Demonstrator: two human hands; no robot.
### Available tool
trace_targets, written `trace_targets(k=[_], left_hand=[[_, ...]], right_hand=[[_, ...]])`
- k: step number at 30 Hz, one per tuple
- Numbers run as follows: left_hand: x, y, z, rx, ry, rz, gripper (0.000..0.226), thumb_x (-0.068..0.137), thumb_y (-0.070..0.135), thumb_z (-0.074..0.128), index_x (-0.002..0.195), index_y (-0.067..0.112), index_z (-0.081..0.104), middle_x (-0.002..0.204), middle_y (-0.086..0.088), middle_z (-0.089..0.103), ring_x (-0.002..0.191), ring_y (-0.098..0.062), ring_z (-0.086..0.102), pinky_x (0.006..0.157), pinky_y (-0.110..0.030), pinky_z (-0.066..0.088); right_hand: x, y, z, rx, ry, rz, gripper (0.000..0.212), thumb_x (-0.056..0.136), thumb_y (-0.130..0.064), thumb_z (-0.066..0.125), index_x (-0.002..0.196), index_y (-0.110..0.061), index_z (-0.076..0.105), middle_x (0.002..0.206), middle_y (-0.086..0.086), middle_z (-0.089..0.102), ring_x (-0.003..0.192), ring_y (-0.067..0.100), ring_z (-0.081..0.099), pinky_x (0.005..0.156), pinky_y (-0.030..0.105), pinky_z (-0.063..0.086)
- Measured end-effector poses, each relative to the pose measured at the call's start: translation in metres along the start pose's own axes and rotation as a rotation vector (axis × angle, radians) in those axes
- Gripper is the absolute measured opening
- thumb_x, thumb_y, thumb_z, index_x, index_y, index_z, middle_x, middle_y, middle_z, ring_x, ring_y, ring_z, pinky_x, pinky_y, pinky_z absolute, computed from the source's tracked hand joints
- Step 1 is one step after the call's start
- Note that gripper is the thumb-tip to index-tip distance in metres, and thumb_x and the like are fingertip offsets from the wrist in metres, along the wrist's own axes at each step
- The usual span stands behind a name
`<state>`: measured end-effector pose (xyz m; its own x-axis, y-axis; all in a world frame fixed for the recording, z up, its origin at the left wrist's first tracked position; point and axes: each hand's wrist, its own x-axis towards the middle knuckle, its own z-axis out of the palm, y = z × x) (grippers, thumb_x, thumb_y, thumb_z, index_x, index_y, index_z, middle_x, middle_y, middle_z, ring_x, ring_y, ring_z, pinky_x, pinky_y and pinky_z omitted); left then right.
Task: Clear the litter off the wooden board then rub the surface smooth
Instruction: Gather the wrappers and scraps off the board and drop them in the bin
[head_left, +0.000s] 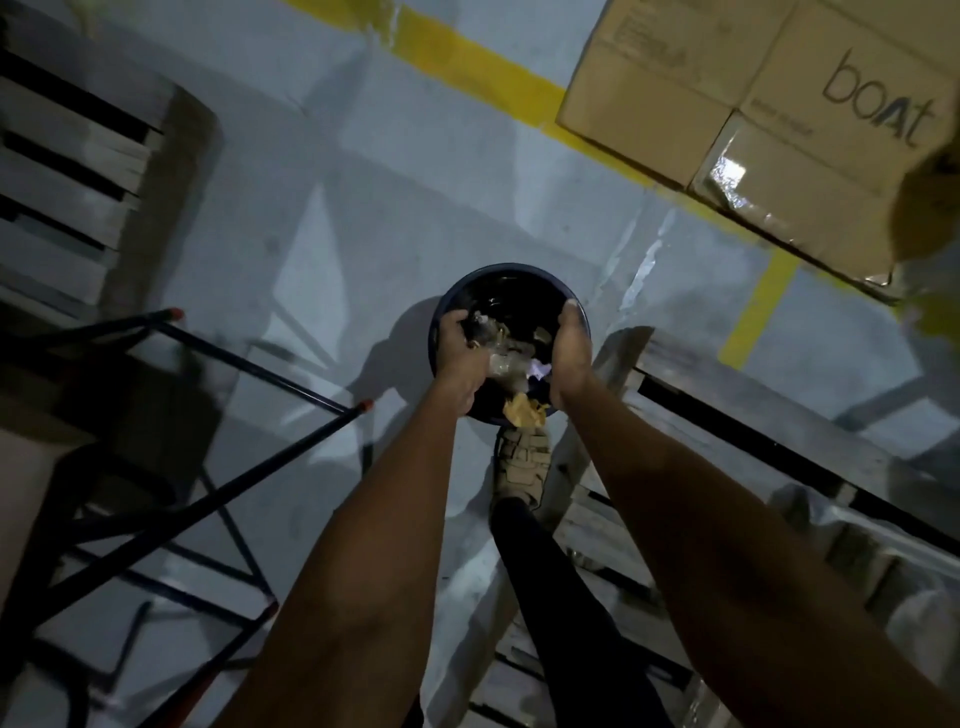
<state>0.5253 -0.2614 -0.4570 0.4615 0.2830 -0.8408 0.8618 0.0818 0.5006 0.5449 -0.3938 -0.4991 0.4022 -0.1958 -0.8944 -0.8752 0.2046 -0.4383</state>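
The bin (511, 283) stands on the floor by the pallet's (727, 410) corner, both hands over its mouth. The left hand (460, 345) grips crumpled litter (485, 332); the right hand (571, 353) seems cupped beside more, though dimness hides its grasp. Loose scraps like the yellow piece (524, 413) at the near rim could spill onto the floor if released off-centre.

A single wide-angle camera on the person's head looks steeply down along both outstretched forearms. The left hand (457, 353) and right hand (569, 358) meet near the middle of the view, well below the lens. Beneath the hands sits a dark bin (511, 283) on the grey floor (363, 218), seen from almost directly above.
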Motion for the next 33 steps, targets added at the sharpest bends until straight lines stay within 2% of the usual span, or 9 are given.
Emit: trace_targets(k=[5, 9, 12, 15, 17, 23, 25, 29, 33], left_hand=[[-0.014, 0.015, -0.001, -0.005, 0.142, 0.114, 0.064, 0.083, -0.015, 0.066, 0.134, 0.021, 0.051, 0.130, -0.003, 0.058, 0.118, -0.023, 0.058, 0.101, -0.039, 0.053], [-0.035, 0.035, -0.006, -0.106, 0.113, 0.162, 0.047, 0.092, -0.010, 0.061, 0.130, 0.016, 0.055, 0.132, 0.000, 0.057, 0.123, -0.019, 0.057, 0.106, -0.034, 0.049], [-0.061, 0.040, -0.016, -0.165, 0.101, 0.122, 0.036, 0.096, -0.007, 0.056, 0.123, 0.018, 0.057, 0.134, -0.007, 0.063, 0.121, -0.022, 0.061, 0.106, -0.040, 0.052], [-0.098, 0.040, -0.035, -0.190, 0.100, 0.099, 0.034, 0.097, -0.006, 0.054, 0.124, 0.013, 0.061, 0.109, 0.001, 0.066, 0.099, -0.019, 0.065, 0.098, -0.047, 0.057], [-0.134, 0.042, -0.050, -0.163, 0.089, 0.103, 0.031, 0.098, -0.003, 0.053, 0.123, 0.013, 0.062, 0.104, 0.001, 0.067, 0.095, -0.020, 0.067, 0.095, -0.047, 0.058], [-0.280, 0.056, -0.129, -0.130, 0.028, 0.259, 0.018, 0.100, 0.009, 0.059, 0.109, 0.023, 0.065, 0.117, -0.007, 0.072, 0.108, -0.024, 0.069, 0.094, -0.041, 0.058], [-0.327, 0.053, -0.164, -0.158, 0.029, 0.308, 0.015, 0.101, 0.011, 0.060, 0.108, 0.024, 0.066, 0.117, -0.007, 0.072, 0.109, -0.024, 0.069, 0.092, -0.038, 0.056], [-0.412, 0.039, -0.238, -0.233, 0.042, 0.407, 0.013, 0.103, 0.017, 0.059, 0.108, 0.027, 0.066, 0.115, 0.000, 0.074, 0.106, -0.016, 0.070, 0.086, -0.032, 0.056], [-0.477, 0.024, -0.313, -0.346, 0.125, 0.467, 0.013, 0.103, 0.015, 0.060, 0.108, 0.026, 0.066, 0.105, 0.006, 0.077, 0.099, -0.012, 0.073, 0.080, -0.033, 0.057]], right_hand=[[-0.020, -0.004, 0.003, -0.027, 0.007, -0.025, 0.101, 0.064, -0.088, 0.042, 0.142, -0.027, 0.058, 0.136, 0.004, 0.065, 0.121, 0.031, 0.063, 0.108, 0.053, 0.049], [-0.031, -0.005, 0.005, -0.039, 0.019, -0.043, 0.092, 0.071, -0.089, 0.041, 0.138, -0.029, 0.062, 0.133, 0.002, 0.066, 0.120, 0.028, 0.061, 0.109, 0.053, 0.047], [-0.095, -0.027, 0.010, -0.023, 0.049, -0.030, 0.075, 0.087, -0.074, 0.040, 0.137, -0.023, 0.061, 0.132, 0.007, 0.065, 0.119, 0.030, 0.061, 0.107, 0.052, 0.049], [-0.156, -0.038, 0.011, 0.024, 0.076, -0.054, 0.041, 0.106, -0.048, 0.043, 0.129, -0.019, 0.060, 0.119, 0.007, 0.064, 0.105, 0.024, 0.060, 0.101, 0.046, 0.051], [-0.196, -0.040, 0.012, 0.022, 0.087, -0.060, 0.024, 0.109, -0.036, 0.045, 0.118, -0.020, 0.060, 0.116, 0.010, 0.064, 0.098, 0.022, 0.061, 0.100, 0.046, 0.053], [-0.328, -0.031, 0.022, -0.070, 0.079, -0.196, 0.020, 0.102, -0.025, 0.056, 0.084, -0.028, 0.065, 0.115, 0.013, 0.071, 0.103, 0.029, 0.068, 0.093, 0.049, 0.058], [-0.374, -0.028, 0.027, -0.080, 0.053, -0.257, 0.018, 0.102, -0.021, 0.057, 0.087, -0.026, 0.066, 0.114, 0.016, 0.071, 0.099, 0.027, 0.067, 0.088, 0.048, 0.058], [-0.466, -0.016, 0.036, -0.099, -0.022, -0.383, 0.015, 0.105, -0.017, 0.057, 0.117, -0.017, 0.065, 0.107, 0.010, 0.069, 0.086, 0.016, 0.065, 0.069, 0.025, 0.054], [-0.544, 0.005, 0.048, -0.164, -0.083, -0.514, 0.015, 0.105, -0.017, 0.058, 0.117, -0.016, 0.066, 0.102, 0.005, 0.070, 0.083, 0.013, 0.064, 0.075, 0.030, 0.053]])
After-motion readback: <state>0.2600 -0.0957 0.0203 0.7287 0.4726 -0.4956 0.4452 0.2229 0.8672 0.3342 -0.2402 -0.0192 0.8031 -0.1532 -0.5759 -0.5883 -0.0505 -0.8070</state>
